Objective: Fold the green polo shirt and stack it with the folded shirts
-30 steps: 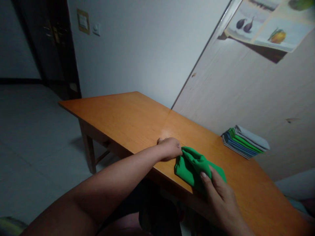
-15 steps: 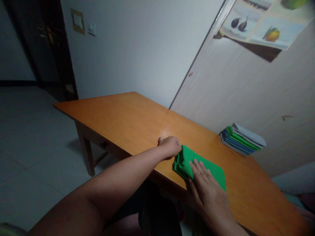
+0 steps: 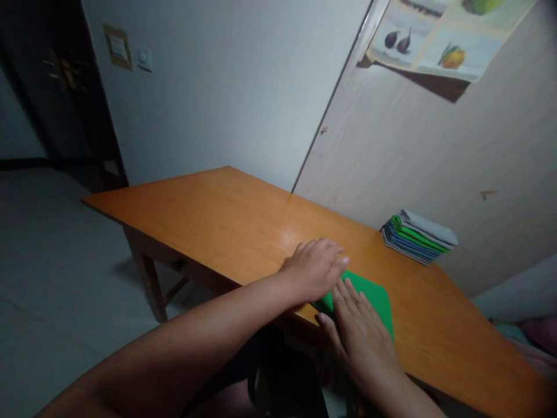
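A folded green cloth (image 3: pixel 374 297) lies near the front edge of an orange wooden table (image 3: pixel 217 215). My left hand (image 3: pixel 314 266) rests flat on the cloth's left part, fingers stretched out toward the right. My right hand (image 3: pixel 359 332) lies flat on the cloth's near side, fingers spread and pointing away from me. Both hands cover much of the cloth; only its right part shows.
A stack of folded cloths (image 3: pixel 416 235) in grey, green, blue and striped fabric sits at the table's far right against the wall. A fruit poster (image 3: pixel 439 40) hangs above. A dark doorway (image 3: pixel 52 87) and tiled floor lie to the left.
My left hand opened from a pinch on the cloth's corner and now lies flat on it. The cloth went from bunched to flat. My right hand stayed pressed on it.
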`<state>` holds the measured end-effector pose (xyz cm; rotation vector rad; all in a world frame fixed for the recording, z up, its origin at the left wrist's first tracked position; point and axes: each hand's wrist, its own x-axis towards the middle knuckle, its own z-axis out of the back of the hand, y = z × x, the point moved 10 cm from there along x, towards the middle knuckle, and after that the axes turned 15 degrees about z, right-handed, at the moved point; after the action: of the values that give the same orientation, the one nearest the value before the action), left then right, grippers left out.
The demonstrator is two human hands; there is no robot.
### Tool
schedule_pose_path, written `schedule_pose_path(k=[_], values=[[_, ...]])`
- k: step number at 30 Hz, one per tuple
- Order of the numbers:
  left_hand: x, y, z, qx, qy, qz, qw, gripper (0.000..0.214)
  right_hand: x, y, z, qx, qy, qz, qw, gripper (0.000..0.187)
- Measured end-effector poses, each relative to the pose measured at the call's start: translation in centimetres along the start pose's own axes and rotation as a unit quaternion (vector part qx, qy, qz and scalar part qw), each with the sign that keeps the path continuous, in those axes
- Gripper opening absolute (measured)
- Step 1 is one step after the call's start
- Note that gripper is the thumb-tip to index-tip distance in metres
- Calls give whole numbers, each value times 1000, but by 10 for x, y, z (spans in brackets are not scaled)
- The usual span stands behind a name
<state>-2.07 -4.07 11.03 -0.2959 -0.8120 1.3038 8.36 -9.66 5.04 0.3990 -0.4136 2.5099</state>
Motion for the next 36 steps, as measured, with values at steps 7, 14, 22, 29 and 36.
schedule_pose_path(k=[7,14,22,29,36], values=[[-31,7,-34,119,137,-32,983,51,-18,-44,34,230,-77,-69,968,43],[-34,26,-38,152,127,-21,980,57,-82,-115,30,217,-187,-242,927,55],[-32,30,-40,195,139,-20,971,58,-111,-111,-1,240,-177,-274,915,48],[-27,18,-35,232,118,-45,964,52,-99,-74,-2,186,-65,-259,945,37],[-48,-29,-36,234,99,-148,956,49,-72,-64,14,134,-131,-255,949,12]])
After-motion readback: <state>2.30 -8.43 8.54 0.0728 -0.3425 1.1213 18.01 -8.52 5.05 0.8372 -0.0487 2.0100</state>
